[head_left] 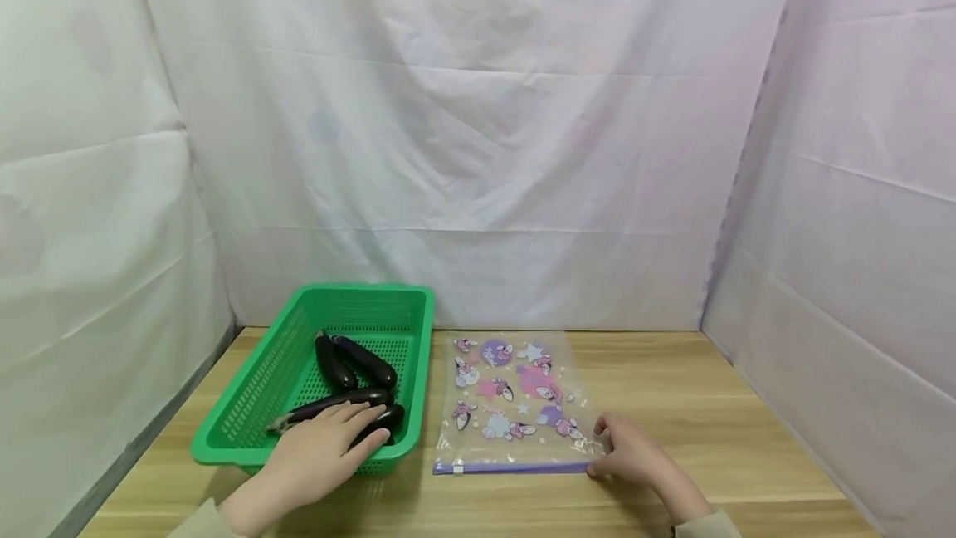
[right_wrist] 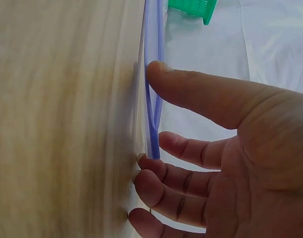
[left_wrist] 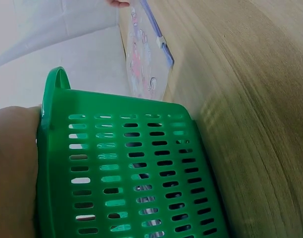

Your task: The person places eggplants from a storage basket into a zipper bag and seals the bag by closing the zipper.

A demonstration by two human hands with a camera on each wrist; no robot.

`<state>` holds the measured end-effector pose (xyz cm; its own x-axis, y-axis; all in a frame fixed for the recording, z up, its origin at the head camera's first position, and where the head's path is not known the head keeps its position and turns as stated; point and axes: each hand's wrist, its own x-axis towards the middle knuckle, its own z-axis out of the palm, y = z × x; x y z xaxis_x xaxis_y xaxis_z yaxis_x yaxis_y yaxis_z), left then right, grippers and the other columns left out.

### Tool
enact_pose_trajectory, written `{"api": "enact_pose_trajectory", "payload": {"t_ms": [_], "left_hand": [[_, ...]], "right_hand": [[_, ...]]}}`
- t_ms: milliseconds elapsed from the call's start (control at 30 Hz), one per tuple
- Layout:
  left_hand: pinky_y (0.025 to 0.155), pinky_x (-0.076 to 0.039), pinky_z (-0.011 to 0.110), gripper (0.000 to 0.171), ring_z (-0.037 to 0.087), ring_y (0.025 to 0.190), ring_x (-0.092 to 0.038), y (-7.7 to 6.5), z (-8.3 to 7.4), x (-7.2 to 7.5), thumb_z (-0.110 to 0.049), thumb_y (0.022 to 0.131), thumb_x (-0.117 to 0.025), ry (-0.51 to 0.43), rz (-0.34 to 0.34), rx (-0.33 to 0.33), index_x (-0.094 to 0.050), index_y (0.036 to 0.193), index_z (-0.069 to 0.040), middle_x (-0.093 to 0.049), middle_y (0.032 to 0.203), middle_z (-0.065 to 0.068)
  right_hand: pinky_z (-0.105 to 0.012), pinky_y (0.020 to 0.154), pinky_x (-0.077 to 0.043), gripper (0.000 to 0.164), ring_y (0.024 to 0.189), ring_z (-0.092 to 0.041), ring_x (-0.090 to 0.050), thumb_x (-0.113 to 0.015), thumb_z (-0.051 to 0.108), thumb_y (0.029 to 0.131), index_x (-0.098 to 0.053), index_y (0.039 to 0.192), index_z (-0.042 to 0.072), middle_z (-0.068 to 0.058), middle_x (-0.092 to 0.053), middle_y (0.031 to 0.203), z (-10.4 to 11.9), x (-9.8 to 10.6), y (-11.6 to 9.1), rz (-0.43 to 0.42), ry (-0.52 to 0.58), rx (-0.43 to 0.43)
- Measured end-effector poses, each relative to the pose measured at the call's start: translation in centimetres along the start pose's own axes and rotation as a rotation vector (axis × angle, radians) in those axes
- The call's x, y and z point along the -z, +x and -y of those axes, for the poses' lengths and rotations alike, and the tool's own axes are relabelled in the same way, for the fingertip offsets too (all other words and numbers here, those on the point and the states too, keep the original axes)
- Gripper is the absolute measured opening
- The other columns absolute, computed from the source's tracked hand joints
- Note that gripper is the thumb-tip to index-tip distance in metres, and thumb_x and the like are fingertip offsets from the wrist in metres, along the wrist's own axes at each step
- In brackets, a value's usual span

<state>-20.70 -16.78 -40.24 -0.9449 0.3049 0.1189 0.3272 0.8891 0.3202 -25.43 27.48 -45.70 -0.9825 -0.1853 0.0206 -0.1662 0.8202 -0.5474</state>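
My left hand [head_left: 317, 448] reaches over the near rim of a green plastic basket [head_left: 427, 330]. Its fingers lie over a dark purple eggplant [head_left: 393, 418] at the front, close to a long eggplant [head_left: 329, 407]. Two more eggplants [head_left: 366, 361] lie farther back in the basket. In the left wrist view the basket's slotted wall [left_wrist: 117, 163] hides the fingers. A clear zip bag [head_left: 515, 405] with cartoon prints lies flat, its purple zip strip [head_left: 523, 468] toward me. My right hand [head_left: 631, 455] is at its near right corner, thumb touching the strip, the other fingers loosely bent and apart from the thumb.
The white slider [head_left: 458, 469] sits near the left end of the zip strip. Basket and bag stand side by side on a wood-grain table [head_left: 687, 388]. White cloth [head_left: 478, 148] hangs behind the table and along both sides.
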Motion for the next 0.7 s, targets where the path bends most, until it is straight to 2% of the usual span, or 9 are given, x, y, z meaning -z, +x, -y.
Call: {"api": "enact_pose_trajectory", "payload": {"t_ms": [100, 233, 367, 567, 700], "left_hand": [[0.094, -0.042, 0.056, 0.059, 0.030, 0.127, -0.049, -0.1, -0.1, 0.0, -0.062, 0.096, -0.037, -0.005, 0.008, 0.005, -0.060, 0.134, -0.023, -0.057, 0.135, 0.003], [0.093, -0.043, 0.055, 0.059, 0.030, 0.124, -0.052, 0.1, -0.2, 0.5, -0.061, 0.097, -0.038, 0.009, 0.028, -0.022, -0.061, 0.134, -0.021, -0.058, 0.133, 0.004], [0.091, -0.045, 0.054, 0.061, 0.031, 0.121, -0.054, 0.2, -0.1, 1.4, -0.062, 0.096, -0.040, 0.050, 0.047, -0.052, -0.061, 0.133, -0.019, -0.059, 0.131, 0.005], [0.084, -0.047, 0.054, 0.065, 0.033, 0.116, -0.057, 0.8, 0.4, 2.8, -0.067, 0.092, -0.041, 0.094, 0.088, -0.042, -0.062, 0.132, -0.020, -0.061, 0.127, 0.006], [0.081, -0.049, 0.054, 0.063, 0.034, 0.114, -0.058, 1.3, 0.7, 3.7, -0.066, 0.092, -0.043, 0.126, 0.106, -0.059, -0.062, 0.131, -0.019, -0.061, 0.126, 0.009]], "right_hand": [[-0.035, 0.057, -0.041, 0.041, 0.062, -0.018, -0.049, -0.087, 0.018, 0.063, -0.058, 0.088, 0.006, -0.001, -0.053, 0.071, -0.2, 0.1, -0.2, 0.021, 0.013, 0.024], [-0.032, 0.057, -0.041, 0.031, 0.061, -0.017, -0.049, -0.084, 0.018, 0.067, -0.056, 0.078, 0.009, 0.001, -0.054, 0.070, -0.6, 0.2, -0.3, 0.052, 0.023, 0.048], [-0.031, 0.055, -0.041, 0.028, 0.061, -0.017, -0.049, -0.082, 0.017, 0.070, -0.056, 0.077, 0.008, 0.001, -0.053, 0.069, -0.7, 0.4, -0.4, 0.078, 0.042, 0.070], [-0.032, 0.057, -0.041, 0.029, 0.062, -0.017, -0.049, -0.082, 0.018, 0.070, -0.056, 0.076, 0.008, 0.001, -0.053, 0.069, -0.6, 0.6, -0.3, 0.094, 0.044, 0.093], [-0.031, 0.057, -0.040, 0.030, 0.062, -0.017, -0.049, -0.083, 0.019, 0.069, -0.056, 0.076, 0.008, 0.001, -0.052, 0.069, -0.8, 0.7, -0.4, 0.098, 0.046, 0.098]]}}
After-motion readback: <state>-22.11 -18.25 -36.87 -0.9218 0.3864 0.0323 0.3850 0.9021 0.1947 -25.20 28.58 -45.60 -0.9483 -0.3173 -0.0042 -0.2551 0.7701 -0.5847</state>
